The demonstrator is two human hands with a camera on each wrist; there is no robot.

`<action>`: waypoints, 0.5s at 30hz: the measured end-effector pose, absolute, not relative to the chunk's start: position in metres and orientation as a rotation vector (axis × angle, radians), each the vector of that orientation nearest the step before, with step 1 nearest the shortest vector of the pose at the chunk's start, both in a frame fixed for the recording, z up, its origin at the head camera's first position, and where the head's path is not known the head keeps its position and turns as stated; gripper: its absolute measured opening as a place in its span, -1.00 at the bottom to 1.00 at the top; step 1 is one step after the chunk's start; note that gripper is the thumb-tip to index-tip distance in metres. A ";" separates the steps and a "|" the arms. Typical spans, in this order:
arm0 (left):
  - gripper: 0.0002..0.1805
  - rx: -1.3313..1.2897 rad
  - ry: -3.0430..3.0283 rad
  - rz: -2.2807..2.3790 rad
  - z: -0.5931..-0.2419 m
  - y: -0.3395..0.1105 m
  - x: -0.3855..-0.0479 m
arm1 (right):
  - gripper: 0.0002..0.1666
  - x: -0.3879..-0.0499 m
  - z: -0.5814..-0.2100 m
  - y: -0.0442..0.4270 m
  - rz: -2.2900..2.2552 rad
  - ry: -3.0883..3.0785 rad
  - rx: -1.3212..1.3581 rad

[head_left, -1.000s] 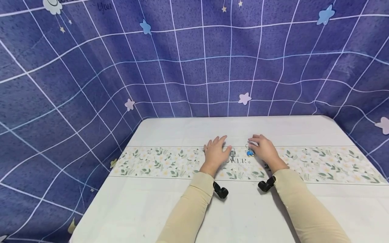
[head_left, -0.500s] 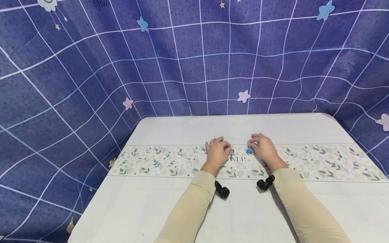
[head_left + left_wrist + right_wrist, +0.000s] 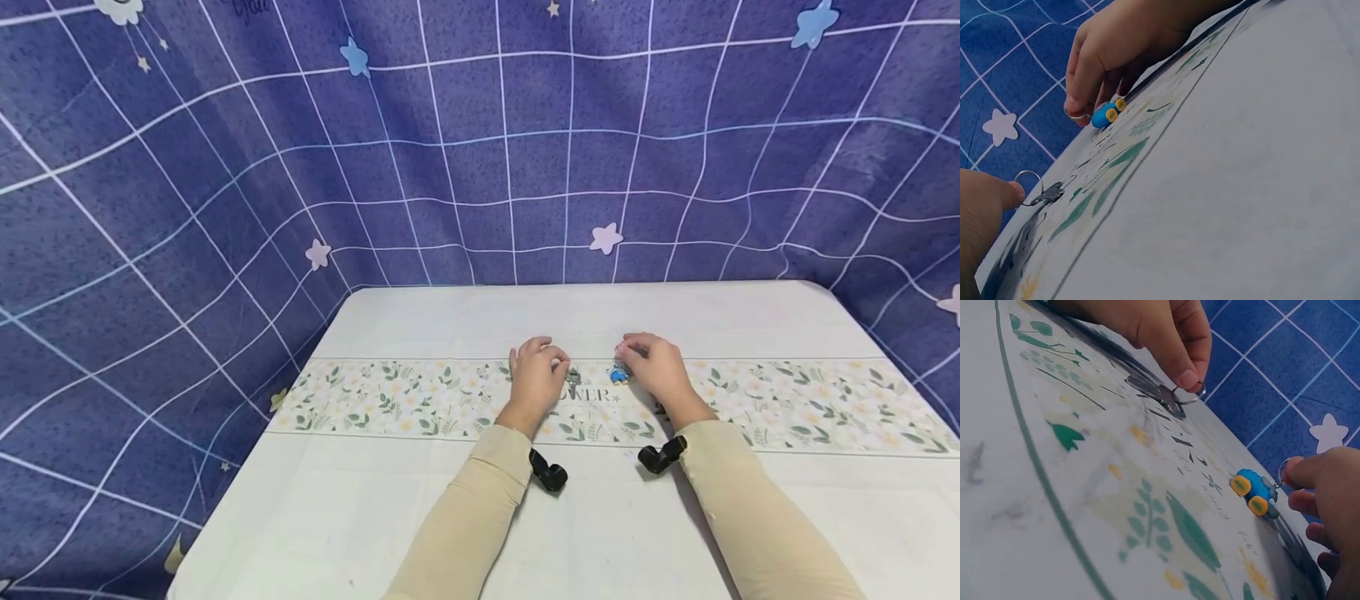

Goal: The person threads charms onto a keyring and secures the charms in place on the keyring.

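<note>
My left hand (image 3: 535, 379) pinches a metal key ring between thumb and fingertips. Dark metal keys (image 3: 1052, 192) hang from that ring, low over the printed tabletop. Across from it, my right hand (image 3: 656, 371) pinches a small ring attached to a blue figure keychain (image 3: 1252, 487) with yellow-orange feet. The figure (image 3: 618, 375) sits at or just over the cloth; contact is hard to tell. A short gap separates the keys (image 3: 1160, 394) from the keychain. Part of each ring is covered by fingertips.
A white tablecloth (image 3: 600, 533) with a floral band (image 3: 420, 400) covers the table. Dark blue grid-patterned curtains (image 3: 480, 167) hang behind the table and at its left. Each wrist wears a black camera (image 3: 550, 473).
My left thumb and fingers have come together from a spread pose and now pinch the key ring. The right hand stays nearly in place, its fingers drawn in on the keychain's ring.
</note>
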State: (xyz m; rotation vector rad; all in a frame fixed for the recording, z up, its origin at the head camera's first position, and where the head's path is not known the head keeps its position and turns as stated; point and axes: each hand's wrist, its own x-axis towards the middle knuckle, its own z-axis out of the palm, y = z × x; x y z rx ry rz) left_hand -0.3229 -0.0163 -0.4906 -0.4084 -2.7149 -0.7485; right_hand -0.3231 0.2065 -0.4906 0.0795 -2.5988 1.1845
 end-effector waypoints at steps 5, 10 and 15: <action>-0.88 -0.423 -2.654 -0.801 -0.488 -0.016 -0.324 | -0.68 -0.320 -0.486 0.204 1.214 -2.544 0.103; -0.88 -0.431 -2.605 -0.884 -0.484 -0.015 -0.323 | -0.72 -0.316 -0.484 0.202 1.285 -2.486 0.144; -0.89 -0.443 -2.568 -0.923 -0.478 -0.016 -0.322 | -0.74 -0.315 -0.481 0.199 1.315 -2.413 0.185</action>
